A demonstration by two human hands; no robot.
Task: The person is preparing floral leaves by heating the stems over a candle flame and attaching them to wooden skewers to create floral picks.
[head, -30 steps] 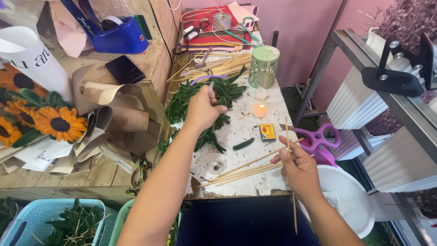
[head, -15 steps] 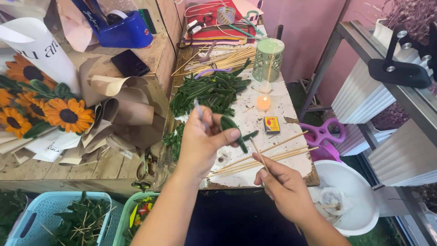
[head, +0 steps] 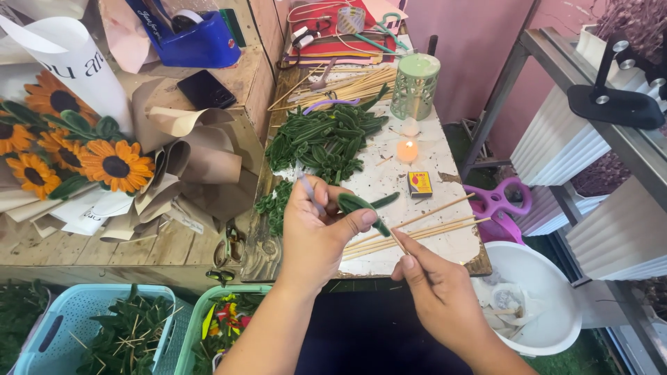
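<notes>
My left hand (head: 316,232) holds a green fuzzy leaf piece (head: 359,206) between thumb and fingers, just above the near edge of the white worktop (head: 389,173). My right hand (head: 438,295) pinches a thin wooden stick (head: 397,241) whose tip meets the lower end of the leaf. Beyond my left hand lies a pile of green leaf pieces (head: 326,139). Several loose wooden sticks (head: 424,226) lie on the worktop under my hands.
A lit tea candle (head: 407,151), a matchbox (head: 419,183) and a green mesh cylinder (head: 415,87) stand on the worktop. Sunflower bouquets (head: 83,149) lie left. Purple scissors (head: 497,201) hang right, a white bowl (head: 542,285) below. Baskets (head: 90,326) of greenery sit near.
My left hand came back from the leaf pile carrying a green leaf piece. My right hand rose from the worktop and brought a stick up to the leaf.
</notes>
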